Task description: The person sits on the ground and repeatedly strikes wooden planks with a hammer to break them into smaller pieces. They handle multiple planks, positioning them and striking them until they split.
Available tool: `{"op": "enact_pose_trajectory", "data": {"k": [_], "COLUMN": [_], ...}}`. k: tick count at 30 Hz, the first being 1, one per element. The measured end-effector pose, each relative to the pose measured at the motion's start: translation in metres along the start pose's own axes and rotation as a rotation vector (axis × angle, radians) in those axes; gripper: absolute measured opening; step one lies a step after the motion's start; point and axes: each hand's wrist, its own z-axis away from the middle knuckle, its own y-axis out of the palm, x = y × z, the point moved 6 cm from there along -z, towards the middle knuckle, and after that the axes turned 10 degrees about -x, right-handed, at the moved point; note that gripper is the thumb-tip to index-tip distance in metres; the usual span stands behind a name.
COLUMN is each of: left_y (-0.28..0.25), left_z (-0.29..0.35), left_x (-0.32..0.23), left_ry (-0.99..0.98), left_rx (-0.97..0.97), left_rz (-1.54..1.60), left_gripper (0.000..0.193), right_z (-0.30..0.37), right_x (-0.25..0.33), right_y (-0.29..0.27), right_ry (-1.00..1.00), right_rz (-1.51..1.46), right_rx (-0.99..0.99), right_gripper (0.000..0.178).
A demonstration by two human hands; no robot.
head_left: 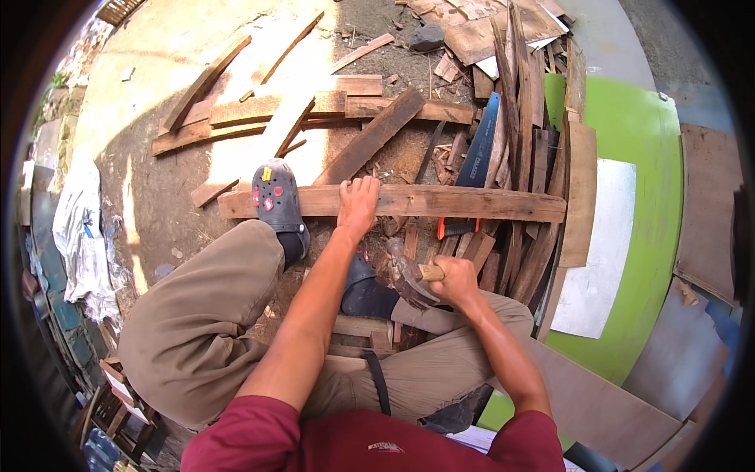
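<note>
A long brown wooden plank (464,201) lies crosswise before me. My left hand (360,203) is closed over it near its middle, with the fingers curled at the far edge. My foot in a grey clog (277,191) presses on the plank's left part. My right hand (456,281) is closed round the wooden handle of a claw hammer (405,275). The hammer's metal head is just below the plank, near my other shoe (364,288). A handsaw (482,145) with a blue blade and an orange-edged handle passes under the plank at the right.
Several boards (275,110) lie on the ground ahead, one dark board (373,135) slanting toward the plank. Long wood strips (519,94) are piled at the right, beside a green panel (629,212) with a white sheet (599,252). White cloth (82,232) lies far left. A stone (426,37) sits at the back.
</note>
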Motion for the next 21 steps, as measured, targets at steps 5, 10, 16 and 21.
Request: {"op": "enact_pose_trajectory", "data": {"k": [5, 10, 16, 21], "left_y": [-0.012, -0.013, -0.001, 0.004], "left_z": [-0.004, -0.015, -0.033, -0.027], "left_x": [-0.007, 0.016, 0.034, 0.039], "left_ry": [0.020, -0.004, -0.118, -0.141], "left_rx": [0.065, 0.039, -0.194, -0.204], "left_rz": [0.079, 0.449, 0.219, 0.190], "left_gripper": [0.067, 0.035, 0.032, 0.028], "right_z": [0.037, 0.017, -0.040, -0.018], "right_x": [-0.004, 0.037, 0.079, 0.071], "right_y": [0.038, 0.066, 0.108, 0.117], "right_ry": [0.628, 1.293, 1.351, 1.270], "right_rz": [-0.502, -1.723, -2.293, -2.080], "right_rx": [-0.156, -0.574, -0.558, -0.611], "right_gripper": [0.030, 0.040, 0.038, 0.039]}}
